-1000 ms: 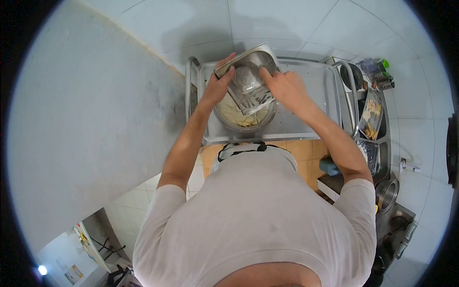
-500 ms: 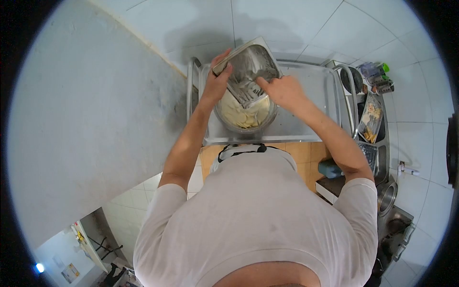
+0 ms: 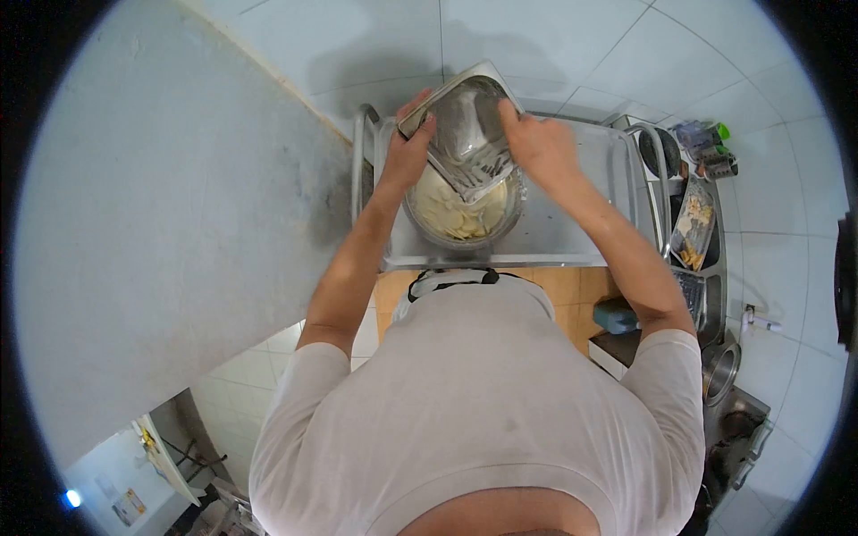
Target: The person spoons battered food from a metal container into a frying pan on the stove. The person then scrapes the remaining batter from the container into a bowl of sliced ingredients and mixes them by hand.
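Observation:
A rectangular steel pan [image 3: 465, 103] is tilted over a round bowl [image 3: 420, 228], its lower corner pointing down into it. White residue streaks the pan's inner wall. Pale yellow slices [image 3: 460, 219] lie in the bowl with creamy white matter around them. My left hand [image 3: 413, 147] is closed around the pan's left edge, thumb on the near side. At the right rim, my right hand [image 3: 543, 150] has its fingers curled and one finger against the upper inner wall. Whether it pinches anything is hidden.
The bowl stands on a steel cart [image 3: 585, 201] with tubular handles, against a tiled wall [image 3: 536, 45]. A grey panel [image 3: 197, 205] borders the left. On the right, a counter holds a tray of food pieces [image 3: 693, 223] and a steel pot [image 3: 719, 371]. A blue-green container [image 3: 615, 315] sits below.
My right hand has moved up and slightly right, from the pan's lower inside to its upper right wall. The pan has shifted a little upward, still gripped by my left hand.

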Available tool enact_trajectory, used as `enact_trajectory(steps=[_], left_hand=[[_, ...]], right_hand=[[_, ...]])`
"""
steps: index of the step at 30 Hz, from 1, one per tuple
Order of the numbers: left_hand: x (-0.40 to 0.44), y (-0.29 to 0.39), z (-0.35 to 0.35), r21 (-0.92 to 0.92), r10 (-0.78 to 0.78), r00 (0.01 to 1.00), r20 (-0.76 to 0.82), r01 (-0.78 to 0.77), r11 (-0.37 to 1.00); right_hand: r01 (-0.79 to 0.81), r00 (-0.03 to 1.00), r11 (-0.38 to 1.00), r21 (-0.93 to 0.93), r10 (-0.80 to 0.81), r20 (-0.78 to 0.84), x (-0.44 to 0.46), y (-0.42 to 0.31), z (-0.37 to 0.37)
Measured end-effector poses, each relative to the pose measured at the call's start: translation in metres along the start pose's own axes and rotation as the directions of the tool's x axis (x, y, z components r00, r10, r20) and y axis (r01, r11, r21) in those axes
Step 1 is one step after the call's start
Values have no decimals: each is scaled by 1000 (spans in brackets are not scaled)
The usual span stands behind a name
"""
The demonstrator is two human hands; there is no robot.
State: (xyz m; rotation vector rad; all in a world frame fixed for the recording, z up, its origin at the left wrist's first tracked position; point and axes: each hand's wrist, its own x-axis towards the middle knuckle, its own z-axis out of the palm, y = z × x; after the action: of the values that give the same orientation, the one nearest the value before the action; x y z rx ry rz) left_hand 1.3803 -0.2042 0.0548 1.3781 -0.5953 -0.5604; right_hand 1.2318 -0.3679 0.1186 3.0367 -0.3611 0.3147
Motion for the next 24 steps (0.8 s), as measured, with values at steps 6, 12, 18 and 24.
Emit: enact_trajectory(steps=[6,12,18,24], left_hand=[[1,-3,1,-41,17,997,-73,-20,999],[1,4,6,54,-27,995,-93,33,998],[-1,6,6,68,-8,997,-76,13,998],[-11,24,18,335,155,987,-47,-130,933]], right_hand=[[55,997,997,48,-58,55,-18,-5,9],[32,997,999,-1,-32,73,-5,-9,1],[-2,999,1000,-20,3,36,-12,-8,4],[70,992,995,-72,-62,106,-18,-12,12]])
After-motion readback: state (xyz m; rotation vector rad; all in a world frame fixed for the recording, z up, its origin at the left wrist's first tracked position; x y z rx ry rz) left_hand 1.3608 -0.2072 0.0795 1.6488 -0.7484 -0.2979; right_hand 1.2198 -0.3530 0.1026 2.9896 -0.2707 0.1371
